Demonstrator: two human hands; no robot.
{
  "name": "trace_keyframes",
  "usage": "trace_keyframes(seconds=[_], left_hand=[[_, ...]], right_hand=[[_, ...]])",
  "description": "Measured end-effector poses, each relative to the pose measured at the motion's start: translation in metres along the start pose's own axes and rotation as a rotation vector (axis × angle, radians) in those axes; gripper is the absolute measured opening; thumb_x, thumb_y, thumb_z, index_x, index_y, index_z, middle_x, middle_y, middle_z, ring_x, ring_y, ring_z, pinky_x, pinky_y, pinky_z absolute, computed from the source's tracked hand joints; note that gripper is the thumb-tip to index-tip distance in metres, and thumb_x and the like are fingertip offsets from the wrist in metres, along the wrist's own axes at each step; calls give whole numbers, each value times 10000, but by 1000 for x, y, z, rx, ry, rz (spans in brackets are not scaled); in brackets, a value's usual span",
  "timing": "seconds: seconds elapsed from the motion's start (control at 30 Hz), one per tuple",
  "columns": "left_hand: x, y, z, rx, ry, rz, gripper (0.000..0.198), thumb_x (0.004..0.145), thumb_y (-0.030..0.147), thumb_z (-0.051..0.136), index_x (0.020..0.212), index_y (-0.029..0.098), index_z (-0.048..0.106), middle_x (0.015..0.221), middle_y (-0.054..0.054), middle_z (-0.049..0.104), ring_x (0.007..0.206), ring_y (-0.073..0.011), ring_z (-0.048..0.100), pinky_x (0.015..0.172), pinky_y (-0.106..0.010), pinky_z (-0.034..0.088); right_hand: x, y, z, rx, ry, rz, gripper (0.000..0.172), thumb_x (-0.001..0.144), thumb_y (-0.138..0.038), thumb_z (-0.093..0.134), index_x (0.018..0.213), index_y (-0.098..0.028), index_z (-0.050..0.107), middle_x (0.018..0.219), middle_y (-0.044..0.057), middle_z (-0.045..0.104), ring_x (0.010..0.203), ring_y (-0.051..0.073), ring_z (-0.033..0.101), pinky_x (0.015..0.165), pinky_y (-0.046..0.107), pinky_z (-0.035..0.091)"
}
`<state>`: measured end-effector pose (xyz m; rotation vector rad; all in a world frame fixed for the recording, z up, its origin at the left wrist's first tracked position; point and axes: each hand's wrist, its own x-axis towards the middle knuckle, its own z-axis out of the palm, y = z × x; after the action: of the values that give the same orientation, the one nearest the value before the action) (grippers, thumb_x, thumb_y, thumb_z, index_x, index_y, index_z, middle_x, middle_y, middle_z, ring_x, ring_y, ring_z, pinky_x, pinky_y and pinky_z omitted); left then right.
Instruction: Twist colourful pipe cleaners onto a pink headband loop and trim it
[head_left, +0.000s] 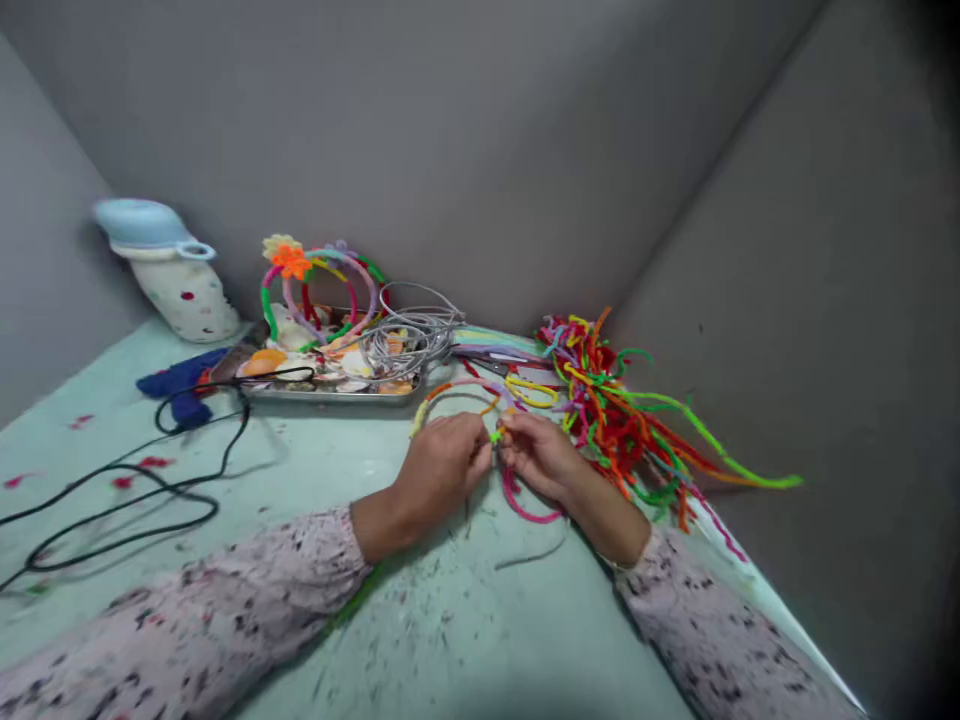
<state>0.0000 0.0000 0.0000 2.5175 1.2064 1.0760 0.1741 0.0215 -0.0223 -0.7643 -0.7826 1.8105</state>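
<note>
My left hand [448, 455] and my right hand [541, 455] meet over the middle of the table, fingertips pinched close together. Between them shows a small bit of yellow-green pipe cleaner [496, 437]. Around and behind my hands curves a hoop wrapped in coloured pipe cleaner [442, 388], orange and yellow at the top; a pink curved part [529, 514] comes out below my right hand. My fingers hide where these pieces join. A thin grey strand [532, 557] lies on the table below my right hand.
Behind stands a metal tray [337, 397] with finished flower hoops [291, 262] and coiled silver wire [420, 335]. Yellow-handled scissors [532, 392] lie near a heap of pipe cleaners [622, 420] at right. At left are a bottle [176, 280], a blue object [187, 385] and a black cable [217, 480].
</note>
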Motion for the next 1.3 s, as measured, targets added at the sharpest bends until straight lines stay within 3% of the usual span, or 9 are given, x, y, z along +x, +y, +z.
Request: trace_keyframes(seconds=[0.23, 0.57, 0.83, 1.1, 1.3], left_hand=[[1, 0, 0, 6, 13, -24, 76, 798, 159, 552, 732, 181, 521, 686, 7, 569, 643, -145, 494, 634, -264, 348], [0, -1, -1, 4, 39, 11, 91, 795, 144, 550, 714, 174, 521, 667, 5, 559, 629, -140, 479, 631, -266, 340], [1, 1, 0, -34, 48, -62, 91, 798, 158, 567, 718, 174, 529, 674, 6, 577, 630, -135, 502, 616, -252, 356], [1, 1, -1, 34, 71, 27, 102, 771, 122, 558, 693, 177, 521, 646, 5, 579, 610, -138, 510, 608, -262, 356], [0, 2, -1, 93, 96, 99, 94, 776, 117, 540, 706, 180, 528, 645, -2, 582, 613, -146, 522, 605, -270, 360]], right_hand=[[-3, -4, 5, -1, 31, 9, 64, 728, -170, 673, 679, -147, 639, 522, -18, 638, 405, 88, 593, 416, 161, 493], [-7, -7, 11, -19, -16, 18, 80, 717, -179, 699, 687, -135, 639, 550, -5, 646, 436, 96, 608, 426, 169, 501], [-9, -8, 10, -62, -99, 17, 103, 752, -236, 700, 781, -151, 648, 599, -16, 650, 480, 91, 608, 439, 167, 487], [-9, -7, 11, -178, -83, 37, 208, 743, -287, 713, 632, -138, 620, 488, -13, 613, 380, 77, 558, 363, 147, 427], [-12, -9, 14, -188, -72, 52, 203, 738, -287, 707, 638, -146, 600, 501, -14, 621, 355, 88, 559, 329, 156, 413]])
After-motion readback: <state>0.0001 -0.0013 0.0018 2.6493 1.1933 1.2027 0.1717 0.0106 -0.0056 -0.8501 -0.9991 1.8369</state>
